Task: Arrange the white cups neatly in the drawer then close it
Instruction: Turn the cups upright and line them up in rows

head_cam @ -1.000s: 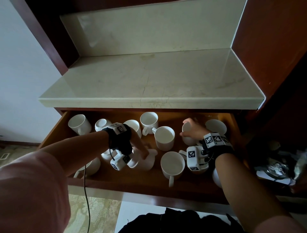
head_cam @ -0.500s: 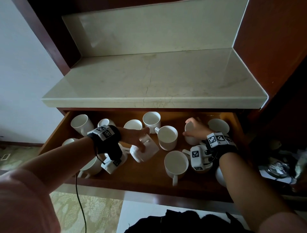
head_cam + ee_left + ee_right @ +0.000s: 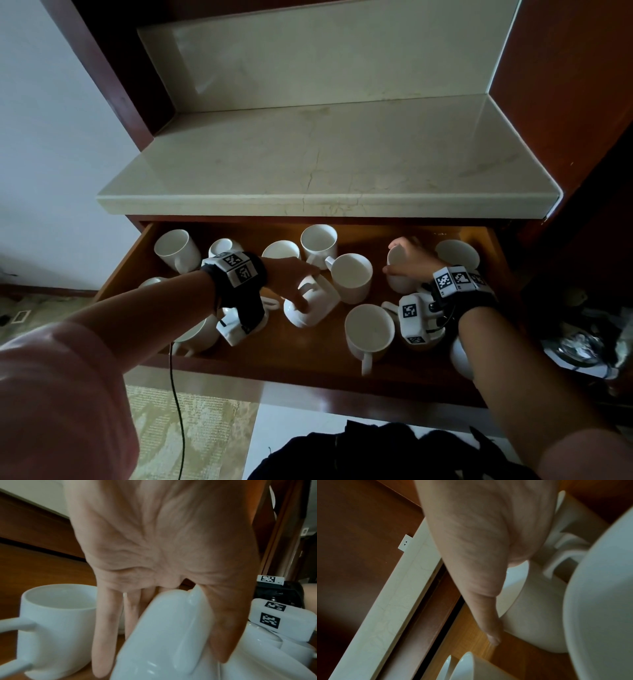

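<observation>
Left hand (image 3: 293, 275) grips tipped cup (image 3: 310, 303), likely to right it. Right hand (image 3: 409, 260) clasps back cup (image 3: 397, 270), likely aligning it in drawer (image 3: 308, 346).

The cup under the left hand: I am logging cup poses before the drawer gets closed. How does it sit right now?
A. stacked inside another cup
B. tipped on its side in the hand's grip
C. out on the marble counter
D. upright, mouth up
B: the left hand grips the cup, which lies tilted on its side in the drawer.
</observation>
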`<action>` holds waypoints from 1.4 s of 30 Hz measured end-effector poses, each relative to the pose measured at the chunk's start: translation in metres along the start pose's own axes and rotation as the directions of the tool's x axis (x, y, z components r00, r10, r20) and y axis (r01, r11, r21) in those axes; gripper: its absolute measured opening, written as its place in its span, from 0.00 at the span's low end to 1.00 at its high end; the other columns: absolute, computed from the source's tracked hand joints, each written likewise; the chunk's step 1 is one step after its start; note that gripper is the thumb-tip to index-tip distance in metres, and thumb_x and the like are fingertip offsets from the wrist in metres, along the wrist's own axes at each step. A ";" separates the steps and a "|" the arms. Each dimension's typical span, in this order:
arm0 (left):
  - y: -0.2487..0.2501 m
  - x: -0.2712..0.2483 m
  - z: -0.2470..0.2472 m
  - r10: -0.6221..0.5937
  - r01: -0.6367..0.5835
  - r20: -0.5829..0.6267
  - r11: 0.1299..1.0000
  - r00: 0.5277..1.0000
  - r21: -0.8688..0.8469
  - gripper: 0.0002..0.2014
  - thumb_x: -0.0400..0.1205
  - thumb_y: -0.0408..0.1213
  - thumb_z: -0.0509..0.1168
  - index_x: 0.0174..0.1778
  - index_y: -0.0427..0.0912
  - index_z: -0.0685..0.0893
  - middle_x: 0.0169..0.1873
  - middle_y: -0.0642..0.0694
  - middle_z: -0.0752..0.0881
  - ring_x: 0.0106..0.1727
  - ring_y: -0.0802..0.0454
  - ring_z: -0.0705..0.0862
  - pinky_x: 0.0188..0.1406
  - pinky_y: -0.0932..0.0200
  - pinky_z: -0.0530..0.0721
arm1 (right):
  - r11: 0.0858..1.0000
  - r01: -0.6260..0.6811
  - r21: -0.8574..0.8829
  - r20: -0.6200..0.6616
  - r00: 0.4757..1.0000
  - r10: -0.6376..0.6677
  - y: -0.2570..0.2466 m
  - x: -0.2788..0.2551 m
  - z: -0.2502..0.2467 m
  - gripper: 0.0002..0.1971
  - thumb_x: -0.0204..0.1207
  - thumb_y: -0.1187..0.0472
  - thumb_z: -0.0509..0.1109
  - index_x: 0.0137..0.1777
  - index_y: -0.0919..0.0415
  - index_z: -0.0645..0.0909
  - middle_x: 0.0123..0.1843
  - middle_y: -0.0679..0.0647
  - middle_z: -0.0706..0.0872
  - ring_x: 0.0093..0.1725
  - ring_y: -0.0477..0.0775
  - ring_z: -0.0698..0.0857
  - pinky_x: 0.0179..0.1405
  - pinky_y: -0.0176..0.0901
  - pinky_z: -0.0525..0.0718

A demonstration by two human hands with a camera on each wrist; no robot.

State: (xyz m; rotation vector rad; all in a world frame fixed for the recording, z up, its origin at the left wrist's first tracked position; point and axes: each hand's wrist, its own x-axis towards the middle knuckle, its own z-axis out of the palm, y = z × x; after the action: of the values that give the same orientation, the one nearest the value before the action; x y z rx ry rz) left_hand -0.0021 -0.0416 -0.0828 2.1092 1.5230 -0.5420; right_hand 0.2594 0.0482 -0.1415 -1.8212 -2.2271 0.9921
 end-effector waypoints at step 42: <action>-0.008 0.010 0.008 0.048 -0.050 0.133 0.999 0.990 0.014 0.52 0.64 0.45 0.82 0.79 0.44 0.58 0.70 0.45 0.75 0.71 0.51 0.74 0.70 0.52 0.76 | 1.000 0.001 -0.022 0.028 1.000 -0.001 -0.002 0.001 0.002 0.35 0.72 0.50 0.75 0.76 0.56 0.64 0.74 0.57 0.62 0.71 0.61 0.71 0.64 0.52 0.74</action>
State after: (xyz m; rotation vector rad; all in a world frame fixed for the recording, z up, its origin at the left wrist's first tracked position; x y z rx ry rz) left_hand -0.0067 -0.0369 -0.0962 2.0736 1.3939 -0.6661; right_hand 0.2568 0.0482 -0.1421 -1.8261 -2.2637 1.0026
